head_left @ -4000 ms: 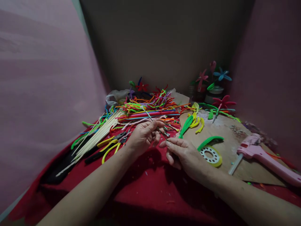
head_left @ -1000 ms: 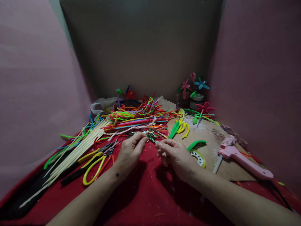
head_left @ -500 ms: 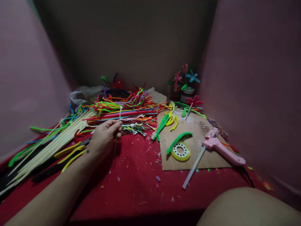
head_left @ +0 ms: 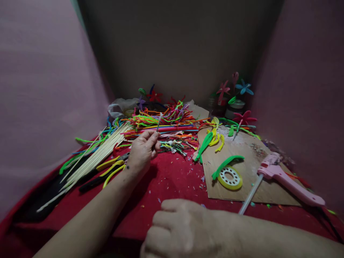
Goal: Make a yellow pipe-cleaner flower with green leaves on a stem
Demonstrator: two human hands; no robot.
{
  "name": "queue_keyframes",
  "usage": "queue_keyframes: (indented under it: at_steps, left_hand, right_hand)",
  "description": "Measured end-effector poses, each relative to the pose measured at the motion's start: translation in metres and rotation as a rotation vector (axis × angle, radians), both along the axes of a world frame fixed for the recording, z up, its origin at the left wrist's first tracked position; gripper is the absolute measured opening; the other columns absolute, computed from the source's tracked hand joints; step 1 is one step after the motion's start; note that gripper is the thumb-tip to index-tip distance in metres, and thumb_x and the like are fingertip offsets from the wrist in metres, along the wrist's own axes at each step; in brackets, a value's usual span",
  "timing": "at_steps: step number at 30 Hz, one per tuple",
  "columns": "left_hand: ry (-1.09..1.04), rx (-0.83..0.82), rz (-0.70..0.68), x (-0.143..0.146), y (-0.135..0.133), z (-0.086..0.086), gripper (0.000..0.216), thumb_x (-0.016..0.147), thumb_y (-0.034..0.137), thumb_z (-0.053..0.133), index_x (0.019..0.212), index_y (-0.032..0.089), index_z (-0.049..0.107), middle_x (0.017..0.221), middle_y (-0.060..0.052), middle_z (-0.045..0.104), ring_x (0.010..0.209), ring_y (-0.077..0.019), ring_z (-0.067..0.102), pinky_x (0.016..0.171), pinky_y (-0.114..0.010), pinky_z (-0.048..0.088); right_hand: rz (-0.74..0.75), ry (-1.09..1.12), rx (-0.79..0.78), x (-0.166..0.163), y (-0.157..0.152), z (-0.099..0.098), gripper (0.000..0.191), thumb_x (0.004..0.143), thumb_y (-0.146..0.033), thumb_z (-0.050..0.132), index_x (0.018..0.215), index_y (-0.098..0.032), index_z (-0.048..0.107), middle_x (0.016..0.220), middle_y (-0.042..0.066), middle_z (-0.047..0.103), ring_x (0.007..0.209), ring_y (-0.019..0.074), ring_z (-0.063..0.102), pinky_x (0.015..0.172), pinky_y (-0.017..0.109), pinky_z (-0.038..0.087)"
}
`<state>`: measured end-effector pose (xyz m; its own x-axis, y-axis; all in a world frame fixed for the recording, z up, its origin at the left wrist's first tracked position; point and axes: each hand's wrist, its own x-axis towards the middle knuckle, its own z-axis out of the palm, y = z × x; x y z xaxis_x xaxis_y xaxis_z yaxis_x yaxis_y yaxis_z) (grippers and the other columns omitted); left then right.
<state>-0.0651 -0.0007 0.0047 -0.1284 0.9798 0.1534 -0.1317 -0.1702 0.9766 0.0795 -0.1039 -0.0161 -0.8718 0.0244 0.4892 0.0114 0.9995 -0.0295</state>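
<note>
My left hand (head_left: 142, 150) is closed in a pinch on a thin stick with a pale tip (head_left: 158, 122) that stands up out of my fingers. It hovers over the red cloth (head_left: 172, 186), just in front of a heap of coloured pipe cleaners (head_left: 166, 120) and beside a small bunch of thin wires (head_left: 174, 146). My right hand (head_left: 185, 229) is close to the camera at the bottom, back of the hand up, fingers curled under. What it holds, if anything, is hidden.
A bundle of wooden skewers (head_left: 91, 159) and yellow-handled pliers (head_left: 107, 170) lie on the left. On the right, a cardboard sheet (head_left: 258, 182) carries a tape roll (head_left: 230, 178), green and yellow pipe-cleaner leaves (head_left: 212, 140) and a pink glue gun (head_left: 287, 179). Finished flowers (head_left: 236, 95) stand at the back.
My right hand left the thin stick and drew back toward me; it now sits low and near the camera. My left hand keeps the stick, raised over the cloth.
</note>
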Motion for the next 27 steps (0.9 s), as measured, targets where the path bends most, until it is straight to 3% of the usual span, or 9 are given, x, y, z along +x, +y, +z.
queue_keyframes:
  at_steps: [2,6,11,14,16,20,27]
  left_hand:
    - [0.012,0.03,0.006,-0.001,-0.001,0.0,0.018,0.076,0.033,0.06,0.08,0.017,0.052,0.048,0.007,0.049,0.031,-0.0024,0.03,0.032,-0.014,0.019]
    - [0.211,0.032,0.035,-0.01,0.007,0.001,0.019,0.074,0.034,0.059,0.075,0.015,0.053,0.055,0.005,0.052,0.039,-0.0037,0.037,0.039,-0.017,0.026]
    - [0.895,0.064,0.011,-0.026,0.031,0.004,0.008,0.067,0.024,0.059,0.069,0.016,0.059,0.063,0.001,0.056,0.06,-0.0123,0.05,0.057,-0.023,0.036]
    - [1.26,0.034,-0.046,-0.026,0.04,-0.001,0.004,0.065,0.022,0.058,0.066,0.019,0.06,0.065,-0.001,0.058,0.063,-0.0162,0.051,0.056,-0.025,0.032]
    - [1.396,0.03,-0.047,-0.024,0.042,-0.006,0.004,0.065,0.023,0.058,0.066,0.02,0.06,0.067,-0.003,0.059,0.064,-0.0179,0.051,0.054,-0.026,0.028]
    - [1.436,0.044,-0.048,-0.024,0.046,-0.014,0.005,0.065,0.024,0.058,0.061,0.021,0.058,0.065,-0.002,0.057,0.06,-0.0173,0.049,0.052,-0.025,0.025]
    - [1.051,-0.088,-0.062,-0.04,0.052,0.001,0.014,0.062,0.023,0.057,0.05,0.017,0.053,0.045,0.004,0.043,0.046,-0.0098,0.037,0.044,-0.021,0.021]
  right_hand:
    - [-0.021,0.028,0.088,0.009,0.022,0.004,0.013,0.082,-0.02,0.05,0.071,-0.015,0.056,0.062,0.0,0.054,0.055,0.0127,0.046,0.052,0.029,0.032]
    - [-0.148,-0.002,0.014,0.021,0.036,-0.003,0.014,0.079,-0.017,0.048,0.066,-0.015,0.055,0.056,0.001,0.053,0.051,0.0124,0.044,0.05,0.029,0.03]
    - [-0.205,0.016,-0.137,0.023,0.036,-0.01,0.017,0.079,-0.013,0.045,0.068,-0.015,0.057,0.054,0.002,0.056,0.048,0.0119,0.044,0.048,0.028,0.028]
    - [-0.229,0.036,-0.197,0.022,0.036,-0.01,0.017,0.08,-0.013,0.045,0.07,-0.015,0.059,0.054,0.002,0.057,0.047,0.0123,0.045,0.047,0.028,0.027]
    - [-0.234,0.042,-0.223,0.023,0.037,-0.01,0.017,0.08,-0.014,0.045,0.07,-0.014,0.06,0.054,0.003,0.057,0.047,0.0124,0.045,0.047,0.028,0.027]
    - [-0.239,0.04,-0.269,0.023,0.038,-0.012,0.016,0.08,-0.014,0.046,0.073,-0.014,0.06,0.055,0.003,0.058,0.049,0.0123,0.047,0.047,0.027,0.029]
    - [-0.228,0.043,-0.331,0.024,0.04,-0.014,0.019,0.081,-0.014,0.044,0.077,-0.013,0.063,0.057,0.004,0.059,0.049,0.0129,0.048,0.047,0.027,0.03]
